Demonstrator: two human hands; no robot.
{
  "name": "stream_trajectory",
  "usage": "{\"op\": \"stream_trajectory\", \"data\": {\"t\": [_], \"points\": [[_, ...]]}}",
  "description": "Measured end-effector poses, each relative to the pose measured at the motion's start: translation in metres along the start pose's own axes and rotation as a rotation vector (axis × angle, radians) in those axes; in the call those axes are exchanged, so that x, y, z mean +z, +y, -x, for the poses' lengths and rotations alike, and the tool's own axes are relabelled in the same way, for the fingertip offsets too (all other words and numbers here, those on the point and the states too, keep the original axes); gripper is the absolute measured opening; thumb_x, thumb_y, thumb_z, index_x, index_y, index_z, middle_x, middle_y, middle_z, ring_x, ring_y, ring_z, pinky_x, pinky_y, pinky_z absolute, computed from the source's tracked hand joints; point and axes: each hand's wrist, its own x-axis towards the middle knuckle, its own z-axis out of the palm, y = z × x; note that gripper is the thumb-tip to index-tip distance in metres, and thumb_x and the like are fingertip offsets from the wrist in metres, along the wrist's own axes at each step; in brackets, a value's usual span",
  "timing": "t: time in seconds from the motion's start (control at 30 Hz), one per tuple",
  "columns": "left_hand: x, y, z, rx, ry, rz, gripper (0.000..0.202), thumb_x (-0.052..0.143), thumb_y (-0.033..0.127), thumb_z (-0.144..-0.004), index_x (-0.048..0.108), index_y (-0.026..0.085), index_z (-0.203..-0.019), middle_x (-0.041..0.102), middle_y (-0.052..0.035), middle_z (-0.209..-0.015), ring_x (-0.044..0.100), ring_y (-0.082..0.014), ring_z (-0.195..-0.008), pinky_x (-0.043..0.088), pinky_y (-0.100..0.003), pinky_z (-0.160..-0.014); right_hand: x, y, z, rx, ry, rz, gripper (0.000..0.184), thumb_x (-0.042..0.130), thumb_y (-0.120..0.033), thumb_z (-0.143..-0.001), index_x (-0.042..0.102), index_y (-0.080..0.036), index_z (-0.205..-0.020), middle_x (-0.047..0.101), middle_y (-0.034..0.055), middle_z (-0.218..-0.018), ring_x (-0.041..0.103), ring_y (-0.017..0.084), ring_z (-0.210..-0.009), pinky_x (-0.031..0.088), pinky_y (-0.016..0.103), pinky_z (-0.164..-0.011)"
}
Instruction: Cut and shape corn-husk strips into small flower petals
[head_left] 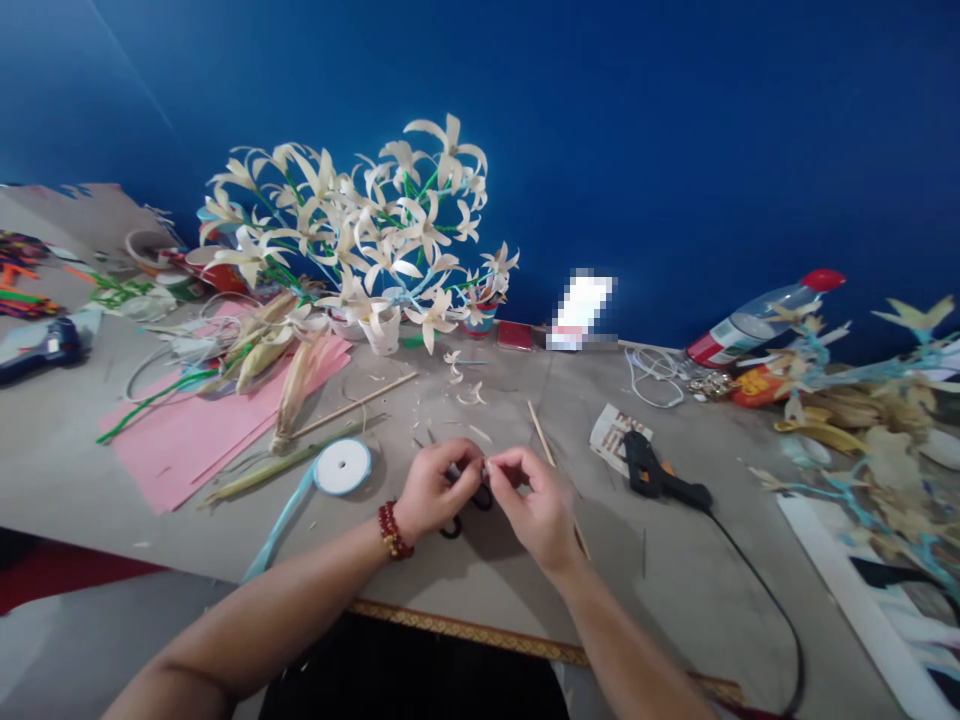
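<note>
Scissors (480, 497) half hidden on the tabletop (675, 570), left hand (435, 492) and right hand (537, 506) above, each grip pinched shut on one small piece (488, 466)

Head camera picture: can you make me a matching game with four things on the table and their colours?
Things:
1 glue gun
2 paper sheet
3 bottle cap
4 ribbon

Colours:
a light blue
b red
c black
d pink

Pairs: 1-c, 2-d, 3-b, 4-a.
</note>
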Motion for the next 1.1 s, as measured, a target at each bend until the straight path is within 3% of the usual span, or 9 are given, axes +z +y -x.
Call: {"op": "stream_trajectory", "data": {"t": [0.3,0.43,0.5,0.63,0.8,0.93,1.0,1.1], "points": [[-0.006,-0.013,0.0,-0.165,0.071,0.133,0.016,0.047,0.017,-0.084,0.058,0.017,-0.071,0.057,0.0013,-0.062,0.053,-0.0122,-0.059,0.042,-0.022,-0.059,0.0,0.007,0.003,0.054,0.138,-0.104,0.008,0.059,-0.027,-0.091,0.062,-0.021,-0.087,0.066,0.0,-0.07,0.061,0.014,-0.058,0.049,0.025,-0.061],[-0.007,-0.003,0.001,-0.05,-0.003,0.135,0.009,0.054,0.021,-0.084,0.062,0.016,-0.084,0.063,-0.0012,-0.074,0.057,-0.014,-0.069,0.045,-0.024,-0.066,0.0,0.005,0.002,0.042,0.076,-0.084,0.008,0.06,-0.027,-0.091,0.062,-0.021,-0.085,0.066,-0.0002,-0.071,0.061,0.014,-0.059,0.049,0.025,-0.062],[-0.005,0.001,0.001,-0.026,-0.008,0.105,0.009,0.055,0.021,-0.085,0.062,0.016,-0.081,0.064,-0.0013,-0.074,0.057,-0.0136,-0.069,0.045,-0.023,-0.067,0.001,0.004,0.002,0.022,0.054,-0.057,0.008,0.06,-0.026,-0.09,0.062,-0.021,-0.084,0.066,-0.0004,-0.071,0.06,0.014,-0.06,0.048,0.025,-0.062],[-0.001,-0.003,0.0,-0.049,0.041,0.046,0.016,0.053,0.017,-0.084,0.059,0.017,-0.069,0.059,0.0009,-0.063,0.053,-0.0114,-0.059,0.042,-0.022,-0.061,0.002,0.005,0.003,-0.006,0.041,-0.016,0.006,0.06,-0.024,-0.09,0.063,-0.021,-0.085,0.066,-0.0007,-0.072,0.059,0.013,-0.061,0.048,0.025,-0.063],[-0.007,-0.011,-0.003,-0.137,0.105,0.084,0.017,0.047,0.017,-0.085,0.058,0.017,-0.071,0.058,0.0013,-0.061,0.053,-0.0122,-0.057,0.043,-0.023,-0.058,0.0,0.01,0.002,0.035,0.134,-0.091,0.007,0.06,-0.026,-0.091,0.062,-0.021,-0.086,0.065,-0.0008,-0.07,0.059,0.013,-0.058,0.049,0.025,-0.06],[-0.01,-0.006,-0.003,-0.008,0.047,0.084,0.01,0.053,0.018,-0.085,0.062,0.017,-0.089,0.066,-0.0019,-0.076,0.06,-0.0147,-0.07,0.047,-0.025,-0.068,0.0,0.008,0.002,0.047,0.091,-0.085,0.007,0.06,-0.026,-0.09,0.062,-0.021,-0.086,0.065,-0.0012,-0.07,0.059,0.013,-0.058,0.049,0.024,-0.061],[-0.008,-0.003,-0.002,0.055,0.038,0.042,0.007,0.057,0.018,-0.083,0.063,0.017,-0.087,0.066,-0.0022,-0.077,0.061,-0.0148,-0.072,0.047,-0.025,-0.07,0.0,0.006,0.002,0.026,0.049,-0.057,0.007,0.06,-0.025,-0.09,0.062,-0.021,-0.084,0.065,-0.0014,-0.07,0.06,0.013,-0.06,0.048,0.024,-0.061],[-0.006,-0.002,-0.002,0.047,0.072,-0.018,0.008,0.056,0.015,-0.082,0.061,0.018,-0.077,0.064,-0.0005,-0.07,0.059,-0.0132,-0.066,0.046,-0.024,-0.066,0.0,0.004,0.002,0.021,0.028,-0.033,0.008,0.06,-0.025,-0.089,0.062,-0.021,-0.083,0.065,-0.0015,-0.069,0.059,0.013,-0.059,0.048,0.024,-0.061]]}}
